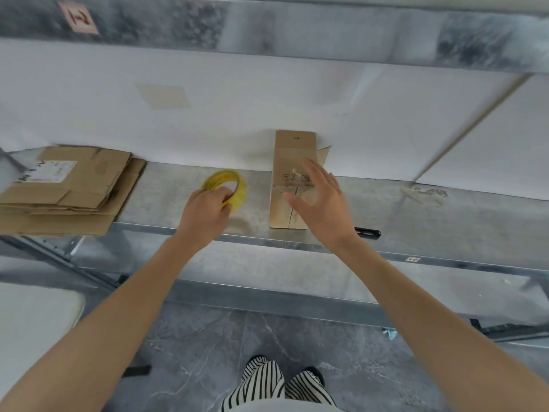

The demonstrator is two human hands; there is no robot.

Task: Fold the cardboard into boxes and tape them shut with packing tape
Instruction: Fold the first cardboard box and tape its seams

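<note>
Left hand (205, 209) curled around yellow packing tape roll (235, 185) on metal shelf (445, 215), right hand (322, 203) with spread, straight fingers over small upright cardboard box (289, 159), printed handling symbols blurred, flattened cardboard stack (74, 197) far left, white label (49, 171) unreadable.

Reaches forward with bare left arm (127, 298) and right arm (416, 301), both nearly straight. Grips the near rim of a yellow tape roll (239, 185) with the left hand (208, 211), fingers curled over it. Holds the right hand (322, 203) open, fingers straight and spread, thumb out leftward, slightly blurred.
</note>
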